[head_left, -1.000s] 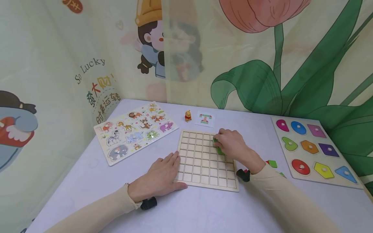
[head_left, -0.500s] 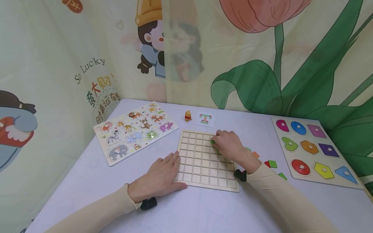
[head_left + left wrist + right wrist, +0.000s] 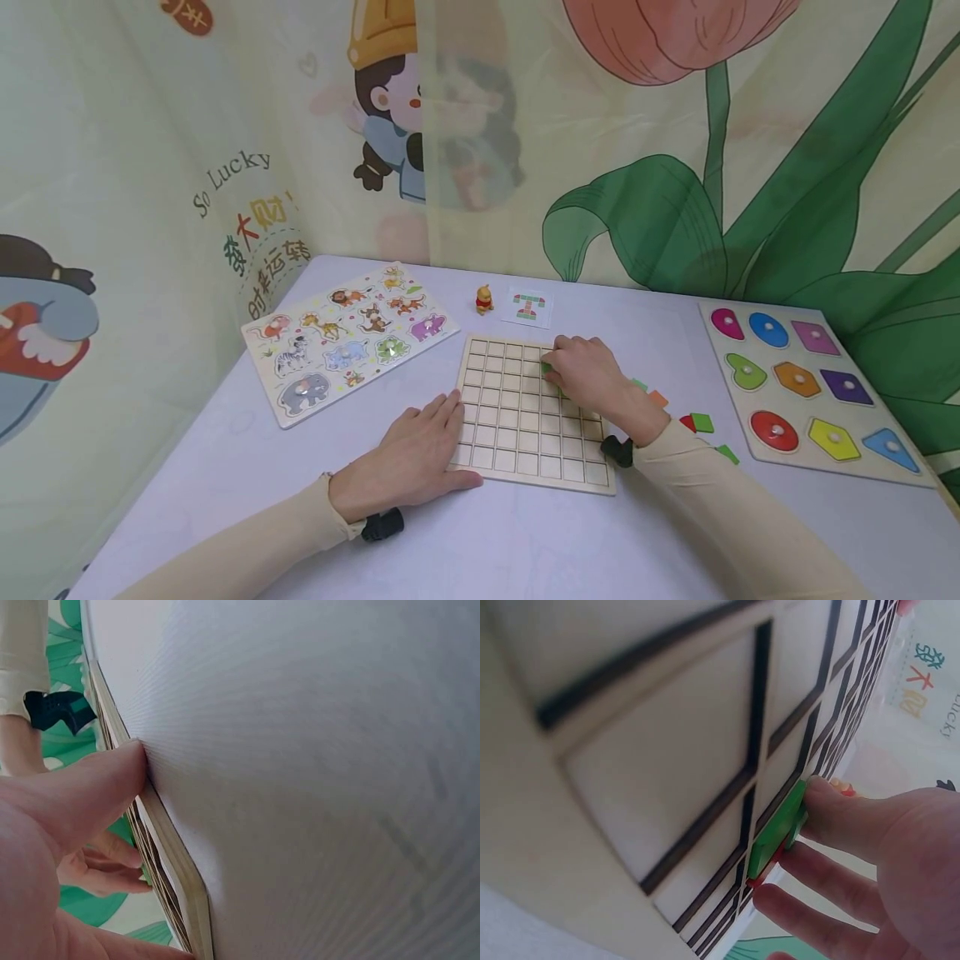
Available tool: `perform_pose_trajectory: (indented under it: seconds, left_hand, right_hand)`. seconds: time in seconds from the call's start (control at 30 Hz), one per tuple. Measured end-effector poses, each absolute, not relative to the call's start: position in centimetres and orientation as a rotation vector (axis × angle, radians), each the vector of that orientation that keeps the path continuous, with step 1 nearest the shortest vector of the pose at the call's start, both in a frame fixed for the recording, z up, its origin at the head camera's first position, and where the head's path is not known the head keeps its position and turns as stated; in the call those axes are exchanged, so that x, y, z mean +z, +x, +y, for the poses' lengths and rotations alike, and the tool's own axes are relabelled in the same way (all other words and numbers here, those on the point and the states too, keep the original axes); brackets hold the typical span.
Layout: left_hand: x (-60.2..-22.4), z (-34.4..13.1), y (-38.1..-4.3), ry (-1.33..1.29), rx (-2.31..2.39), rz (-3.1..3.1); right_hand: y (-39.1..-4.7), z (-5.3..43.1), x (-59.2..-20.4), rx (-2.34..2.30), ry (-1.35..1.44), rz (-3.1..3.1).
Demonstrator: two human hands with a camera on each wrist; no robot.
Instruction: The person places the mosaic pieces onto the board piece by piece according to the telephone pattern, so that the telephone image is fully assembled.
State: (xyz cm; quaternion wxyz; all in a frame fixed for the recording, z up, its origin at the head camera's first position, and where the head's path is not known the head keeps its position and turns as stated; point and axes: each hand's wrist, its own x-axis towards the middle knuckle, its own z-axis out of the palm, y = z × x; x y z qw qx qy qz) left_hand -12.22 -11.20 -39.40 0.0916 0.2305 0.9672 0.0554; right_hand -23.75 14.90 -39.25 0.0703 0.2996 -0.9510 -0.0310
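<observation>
A wooden grid board lies in front of me. My left hand is spread at its left front corner, fingers straight along the left edge and thumb at the front edge. Over the far right part of the board, my right hand pinches a small green tile between thumb and fingertips, close to the grid. Right beside it, another green tile lies in the grid, with a red tile partly hidden behind it. In the head view the right hand covers most of these tiles.
Loose tiles lie right of the board, among them an orange tile and a green tile. A pattern card and bear figurine stand behind. An animal puzzle is at left, a shape puzzle at right.
My right hand has shifted slightly left over the board with the green tile, uncovering loose tiles at the right; in the last half second it barely moves. The left hand has stayed put.
</observation>
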Motion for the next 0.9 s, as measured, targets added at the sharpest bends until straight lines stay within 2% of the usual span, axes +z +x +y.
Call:
perform_pose_trajectory:
  seconds: [0.4, 0.6, 0.9]
  left_hand:
    - [-39.7, -11.2, -12.3, 0.712, 0.15, 2.894]
    - [-39.7, -11.2, -12.3, 0.701, 0.149, 2.891]
    - [-39.4, -11.2, -12.2, 0.696, 0.166, 2.873]
  right_hand:
    - [-23.2, 16.7, -38.6, 0.05, 0.837, -2.909]
    - [-22.6, 19.3, -38.2, 0.202, 0.793, -2.905]
    - [-21.0, 24.0, -37.4, 0.237, 0.573, -3.019]
